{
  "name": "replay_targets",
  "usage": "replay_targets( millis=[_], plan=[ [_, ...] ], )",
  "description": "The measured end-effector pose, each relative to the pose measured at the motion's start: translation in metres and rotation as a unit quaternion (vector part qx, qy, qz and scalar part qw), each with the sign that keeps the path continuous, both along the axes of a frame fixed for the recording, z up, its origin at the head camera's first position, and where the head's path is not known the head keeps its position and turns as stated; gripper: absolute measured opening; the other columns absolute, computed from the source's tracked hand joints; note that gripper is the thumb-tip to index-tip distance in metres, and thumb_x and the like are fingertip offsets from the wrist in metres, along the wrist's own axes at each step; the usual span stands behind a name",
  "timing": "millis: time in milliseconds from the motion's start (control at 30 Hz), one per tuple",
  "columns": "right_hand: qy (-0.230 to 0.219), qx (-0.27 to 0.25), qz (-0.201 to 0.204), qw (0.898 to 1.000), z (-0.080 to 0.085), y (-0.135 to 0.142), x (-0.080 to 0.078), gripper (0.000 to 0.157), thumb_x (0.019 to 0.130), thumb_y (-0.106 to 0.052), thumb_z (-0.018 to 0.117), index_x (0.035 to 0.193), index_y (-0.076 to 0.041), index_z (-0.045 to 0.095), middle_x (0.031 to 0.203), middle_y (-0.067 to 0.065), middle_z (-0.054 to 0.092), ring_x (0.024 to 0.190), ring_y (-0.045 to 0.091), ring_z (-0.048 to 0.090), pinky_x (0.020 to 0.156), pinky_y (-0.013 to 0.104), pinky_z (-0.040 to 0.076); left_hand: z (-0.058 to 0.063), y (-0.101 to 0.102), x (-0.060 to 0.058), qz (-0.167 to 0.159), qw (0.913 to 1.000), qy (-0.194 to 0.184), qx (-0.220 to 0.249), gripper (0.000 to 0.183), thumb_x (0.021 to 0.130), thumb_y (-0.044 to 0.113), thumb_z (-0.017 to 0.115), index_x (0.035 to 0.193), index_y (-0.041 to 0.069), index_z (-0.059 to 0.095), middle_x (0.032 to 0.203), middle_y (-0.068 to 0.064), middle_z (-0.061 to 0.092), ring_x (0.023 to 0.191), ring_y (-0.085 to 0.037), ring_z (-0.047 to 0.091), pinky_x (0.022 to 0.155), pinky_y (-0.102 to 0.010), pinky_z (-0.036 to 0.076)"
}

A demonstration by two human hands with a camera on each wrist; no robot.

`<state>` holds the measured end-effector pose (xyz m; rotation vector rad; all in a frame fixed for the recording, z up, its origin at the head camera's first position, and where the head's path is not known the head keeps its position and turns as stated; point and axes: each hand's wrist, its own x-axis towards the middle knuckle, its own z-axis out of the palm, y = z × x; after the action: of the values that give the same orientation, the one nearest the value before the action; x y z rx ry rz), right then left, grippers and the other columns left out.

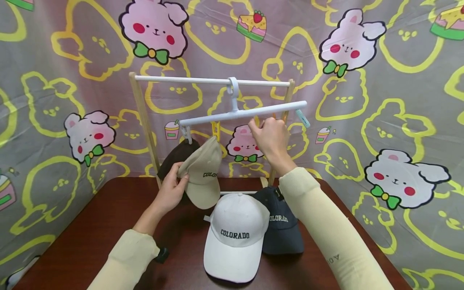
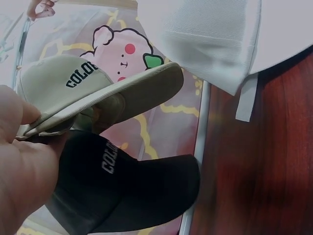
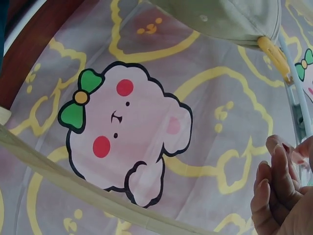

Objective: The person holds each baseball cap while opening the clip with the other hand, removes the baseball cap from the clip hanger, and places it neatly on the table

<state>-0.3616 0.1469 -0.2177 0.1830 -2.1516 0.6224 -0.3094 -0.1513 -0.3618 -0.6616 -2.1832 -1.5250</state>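
Note:
My left hand (image 1: pixel 174 187) pinches the side edge of a beige baseball cap (image 1: pixel 203 169) lettered in black, thumb on the outside. The top of this cap meets a yellow clip (image 3: pixel 275 58) that hangs from a white clip hanger (image 1: pixel 217 117). Behind it, a black cap (image 2: pixel 117 186) hangs from a white clip (image 1: pixel 187 133) at the hanger's left end. My right hand (image 1: pixel 273 139) is raised just under the right half of the hanger bar, fingers curled. Between its thumb and forefinger shows a small pinkish clip (image 3: pixel 299 157), partly hidden. The bar tilts, left end lower.
The hanger hooks over the top rail (image 1: pixel 181 79) of a wooden-legged rack. A white cap (image 1: pixel 235 237) lies in front on the dark red table (image 1: pixel 83 241), overlapping a navy cap (image 1: pixel 280 221). A teal clip (image 1: pixel 303 118) dangles at the bar's right end. A patterned curtain (image 1: pixel 290 24) surrounds the table.

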Motion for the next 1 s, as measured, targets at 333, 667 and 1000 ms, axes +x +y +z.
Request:
replay_targets(
  millis=[333, 667, 1000],
  plan=[
    [0.0, -0.004, -0.003, 1.0, 0.002, -0.004, 0.004, 0.059, 0.096, -0.044, 0.058, 0.046, -0.014, 0.052, 0.042, 0.0, 0.042, 0.046, 0.023, 0.047, 0.04, 0.036, 0.029, -0.002, -0.001, 0.0, -0.004, 1.0, 0.006, -0.002, 0.032, 0.106, 0.003, 0.052, 0.137, -0.001, 0.048, 0.13, -0.022, 0.058, 0.118, -0.032, 0.058, 0.092, -0.03, 0.048],
    [-0.004, -0.003, 0.075, 0.997, 0.006, -0.013, 0.008, 0.048, 0.091, -0.021, 0.053, 0.045, -0.014, 0.041, 0.043, -0.002, 0.03, 0.043, 0.015, 0.029, 0.042, 0.03, 0.02, 0.001, -0.003, -0.001, -0.015, 0.9998, 0.014, 0.008, 0.03, 0.105, 0.002, 0.053, 0.135, -0.002, 0.051, 0.127, -0.024, 0.06, 0.113, -0.035, 0.062, 0.085, -0.022, 0.049],
    [-0.064, 0.04, 0.139, 0.987, -0.002, -0.028, 0.005, 0.024, 0.096, -0.02, 0.055, 0.078, -0.01, 0.07, 0.062, 0.003, 0.061, 0.052, 0.019, 0.052, 0.049, 0.032, 0.038, -0.003, -0.003, 0.0, -0.012, 0.9998, -0.002, -0.015, 0.032, 0.105, 0.004, 0.054, 0.137, 0.002, 0.05, 0.126, -0.023, 0.061, 0.109, -0.034, 0.064, 0.082, -0.031, 0.053]
  ],
)
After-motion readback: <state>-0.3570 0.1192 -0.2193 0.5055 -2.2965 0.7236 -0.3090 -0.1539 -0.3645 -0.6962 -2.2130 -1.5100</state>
